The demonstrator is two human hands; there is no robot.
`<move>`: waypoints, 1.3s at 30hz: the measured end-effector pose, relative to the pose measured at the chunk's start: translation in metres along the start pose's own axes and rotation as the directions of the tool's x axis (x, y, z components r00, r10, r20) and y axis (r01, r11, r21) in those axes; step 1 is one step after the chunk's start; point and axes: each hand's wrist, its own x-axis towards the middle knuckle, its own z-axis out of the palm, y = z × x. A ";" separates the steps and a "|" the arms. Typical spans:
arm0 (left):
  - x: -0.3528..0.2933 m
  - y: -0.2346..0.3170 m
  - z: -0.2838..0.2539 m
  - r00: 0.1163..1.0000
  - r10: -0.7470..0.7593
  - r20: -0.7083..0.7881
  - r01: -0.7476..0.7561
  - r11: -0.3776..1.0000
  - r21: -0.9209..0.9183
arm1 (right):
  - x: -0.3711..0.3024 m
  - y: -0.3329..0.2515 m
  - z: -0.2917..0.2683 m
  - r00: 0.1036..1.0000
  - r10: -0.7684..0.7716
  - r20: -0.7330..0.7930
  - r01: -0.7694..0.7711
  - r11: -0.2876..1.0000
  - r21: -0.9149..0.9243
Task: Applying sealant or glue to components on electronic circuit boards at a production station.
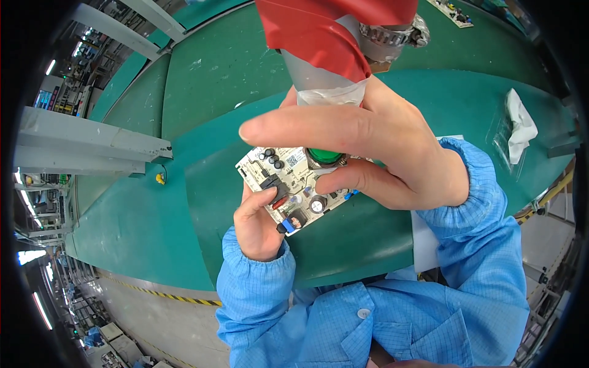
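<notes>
Two blue checked sleeves (475, 181) come up from the lower edge of the frame, ending in elastic cuffs. At centre, the left hand (257, 224) has its grip closed on the lower-left edge of a pale circuit board (299, 183), thumb on top. The board lies tilted at mid-frame, carrying black cylinders, a blue connector (287, 226) and a copper-wound coil (297, 218).

Over its upper right part, the right hand (405, 144) has index finger and thumb spread wide; a green round part (324, 156) shows between them. Whether its hidden fingers clasp anything, I cannot tell. Just above hangs a red covering (337, 30) with clear film (316, 70) beneath it.

Around these spreads the green tabletop (138, 233). Crumpled white material (520, 126) lies at the right, a small yellow object (161, 178) shows at the left, and another circuit board (454, 13) sits at the upper right. A grey metal frame (86, 144) stands at the left edge.
</notes>
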 end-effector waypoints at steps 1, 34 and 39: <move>0.000 0.000 0.000 1.000 0.002 0.008 -0.002 1.000 0.004 | 0.000 -0.001 0.000 1.000 -0.001 0.000 0.001 1.000 0.001; -0.015 0.007 -0.015 0.999 0.031 0.040 -0.046 0.881 0.471 | 0.001 0.005 -0.006 1.000 -0.017 0.022 0.018 0.998 -0.059; -0.021 0.011 -0.018 0.999 0.042 0.028 -0.050 0.895 0.443 | 0.001 0.003 -0.002 1.000 0.002 0.017 -0.001 0.999 -0.050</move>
